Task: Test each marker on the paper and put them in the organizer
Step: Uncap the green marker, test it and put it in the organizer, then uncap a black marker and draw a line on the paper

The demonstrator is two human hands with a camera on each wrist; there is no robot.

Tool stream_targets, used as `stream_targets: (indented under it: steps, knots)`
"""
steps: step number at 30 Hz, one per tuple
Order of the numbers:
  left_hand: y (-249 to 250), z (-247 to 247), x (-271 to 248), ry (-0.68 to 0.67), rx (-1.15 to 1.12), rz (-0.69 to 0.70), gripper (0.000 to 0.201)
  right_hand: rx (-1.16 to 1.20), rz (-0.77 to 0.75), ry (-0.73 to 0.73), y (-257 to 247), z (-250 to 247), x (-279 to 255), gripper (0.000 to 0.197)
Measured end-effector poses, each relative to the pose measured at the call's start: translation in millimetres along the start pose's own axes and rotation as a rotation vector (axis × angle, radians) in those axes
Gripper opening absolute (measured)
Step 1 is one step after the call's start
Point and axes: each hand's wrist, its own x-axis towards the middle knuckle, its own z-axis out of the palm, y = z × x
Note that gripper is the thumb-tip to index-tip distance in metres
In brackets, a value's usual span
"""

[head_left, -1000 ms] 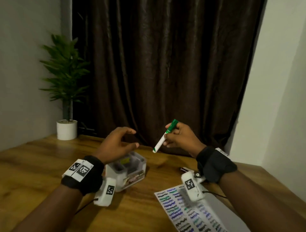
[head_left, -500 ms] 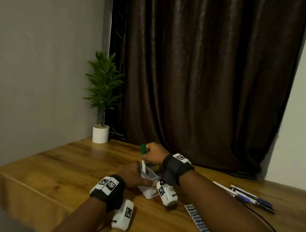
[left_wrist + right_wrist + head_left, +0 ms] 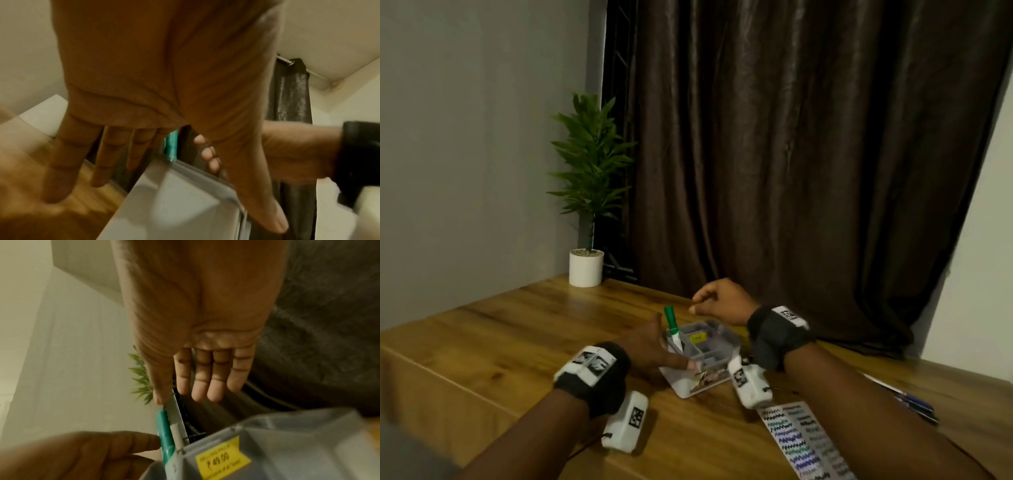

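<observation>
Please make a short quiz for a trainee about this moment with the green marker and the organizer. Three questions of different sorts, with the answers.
1. True or false: the right hand grips the green marker.
2. Where does the green marker stand? A) flat on the paper B) upright in the organizer C) in the plant pot
3. Fill in: the left hand rests with straight fingers against the ____.

Key: 1 false, it hovers above, holding nothing. 2 B. 3 organizer.
</observation>
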Motion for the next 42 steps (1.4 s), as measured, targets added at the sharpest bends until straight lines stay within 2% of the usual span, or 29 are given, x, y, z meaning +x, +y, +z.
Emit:
stream_targets:
  steps: [2,3,5,6,9,12,17,22,25,28,35,42]
  knots:
    - [15,-19,-12,0.079,0.005,0.022,0.086,0.009,-0.026,0.048,12,-33,-19,0.021]
    - [22,-29,-16,0.158,0.021,0.055,0.086,0.02,-0.027,0.054,23,-49,-29,0.016]
    - [40,-45,-21,0.31,-0.079,0.191,0.081,0.04,-0.009,0.065,46,-80,-51,0.008]
    - [51,-46,-20,0.352,-0.186,0.281,0.071,0.035,0.009,0.081,59,-95,-63,0.006]
    - [90,-25,-8,0.37,-0.413,0.506,0.042,-0.03,0.098,0.139,99,-134,-100,0.011]
    - [124,20,12,0.28,-0.476,0.623,0.037,-0.121,0.234,0.134,133,-151,-128,0.012]
    - [147,111,67,0.105,-0.518,0.595,0.029,-0.274,0.397,0.076,185,-151,-149,0.012]
    - [152,151,111,0.057,-0.569,0.518,0.028,-0.365,0.501,-0.021,216,-138,-145,0.02]
    - [150,164,125,0.043,-0.619,0.474,0.025,-0.433,0.499,-0.077,226,-127,-137,0.025]
    - [148,171,130,0.007,-0.626,0.488,0.025,-0.521,0.502,-0.103,229,-116,-129,0.032]
    - [145,186,123,-0.041,-0.579,0.473,0.028,-0.61,0.477,-0.131,223,-109,-116,0.032]
    - [146,182,121,-0.047,-0.632,0.475,0.027,-0.652,0.48,-0.176,212,-110,-120,0.03]
